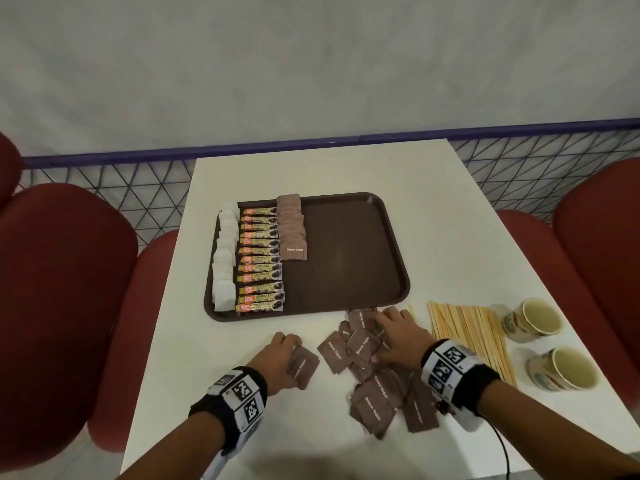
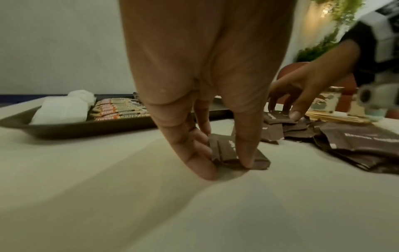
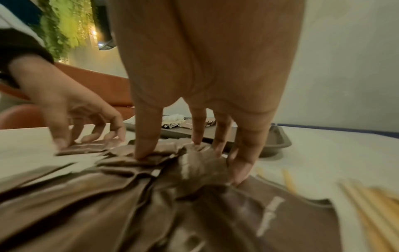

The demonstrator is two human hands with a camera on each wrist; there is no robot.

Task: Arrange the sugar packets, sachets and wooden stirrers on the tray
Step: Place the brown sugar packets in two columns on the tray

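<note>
table (image 1: 433, 216): white, bears all the items
tray (image 1: 349, 258): dark brown, at the table's middle; its right part bare
tray contents: a column of white sachets (image 1: 223, 261) along the left rim, a column of coffee granule sticks (image 1: 261, 259) beside it, then an overlapping row of brown sugar packets (image 1: 292, 230) in the far half
loose pile (image 1: 377, 375): brown sugar packets strewn on the table just in front of the tray
wooden stirrers (image 1: 471, 334): laid in a flat band right of the pile
paper cups (image 1: 531, 318): two, right of the stirrers
right hand (image 1: 398, 336): fingers spread and fairly straight, tips pressing on the pile
left hand (image 1: 282, 355): fingers and thumb curled, pinching a small stack of packets (image 2: 235, 153) on the table
</note>
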